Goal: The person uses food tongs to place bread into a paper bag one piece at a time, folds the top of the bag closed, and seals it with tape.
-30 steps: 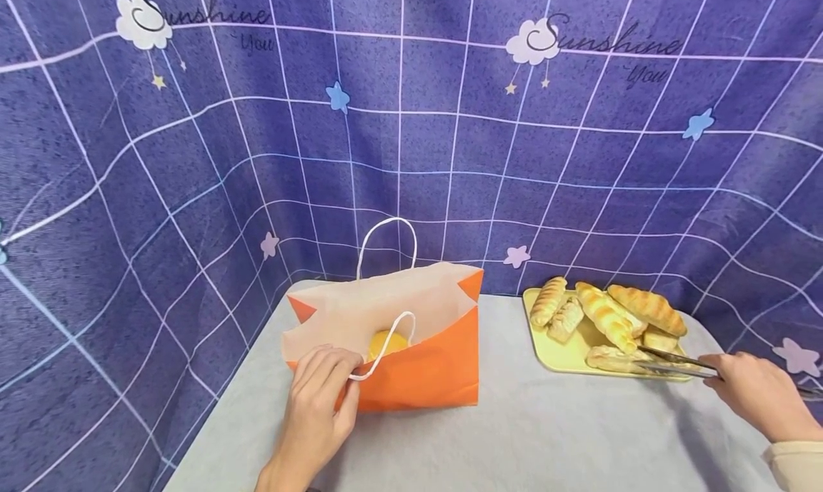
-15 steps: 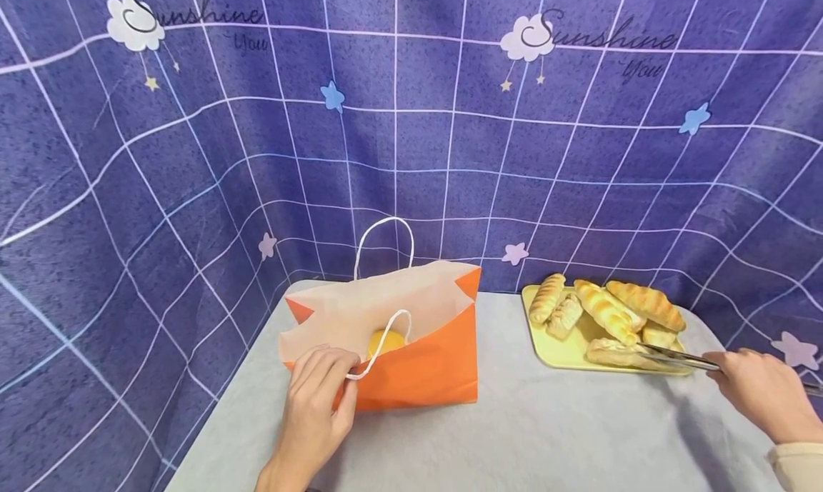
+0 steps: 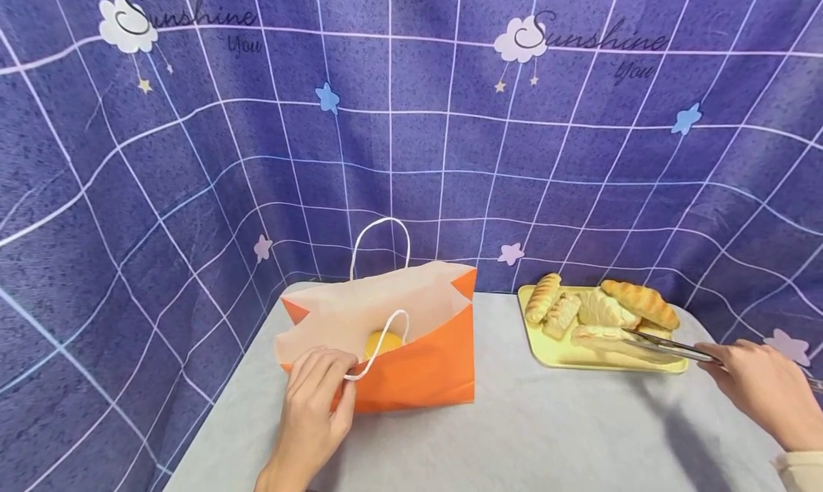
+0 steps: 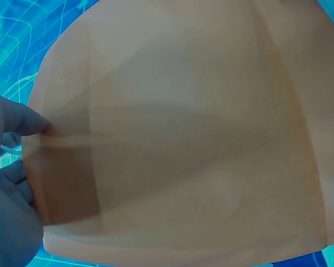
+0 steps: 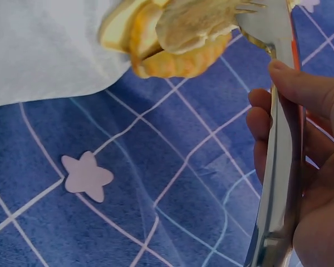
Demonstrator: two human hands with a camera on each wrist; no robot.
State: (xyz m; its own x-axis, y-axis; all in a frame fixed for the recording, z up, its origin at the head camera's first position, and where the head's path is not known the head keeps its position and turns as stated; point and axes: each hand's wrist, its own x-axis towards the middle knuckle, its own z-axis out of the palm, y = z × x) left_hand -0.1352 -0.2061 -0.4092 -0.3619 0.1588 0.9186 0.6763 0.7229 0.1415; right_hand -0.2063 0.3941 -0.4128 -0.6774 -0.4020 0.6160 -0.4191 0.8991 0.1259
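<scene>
My right hand (image 3: 755,388) holds metal tongs (image 3: 684,349) at the tray's near right; in the right wrist view, thumb and fingers wrap round the tongs' (image 5: 279,156) handle. The tongs' tips are at a pale bread roll (image 3: 598,337), which shows its pale side in the right wrist view. My left hand (image 3: 315,399) pinches the near rim of an orange paper bag (image 3: 431,374) beside its white handle. The bag stands with its mouth spread, and a round yellow item (image 3: 383,343) shows inside. In the left wrist view, the bag's pale inner wall (image 4: 200,167) fills most of the frame.
The yellow tray (image 3: 554,350) holds several more breads, including a long ridged loaf (image 3: 639,304) and a small ridged roll (image 3: 543,298). A grey-white cloth (image 3: 527,435) covers the table. A purple-blue grid curtain (image 3: 437,149) hangs behind and at the sides.
The tongs have closed in and shifted slightly left and up with the pale roll. The striped loaf top seen mid-tray no longer shows; a paler bread appears there. My left hand stays on the bag.
</scene>
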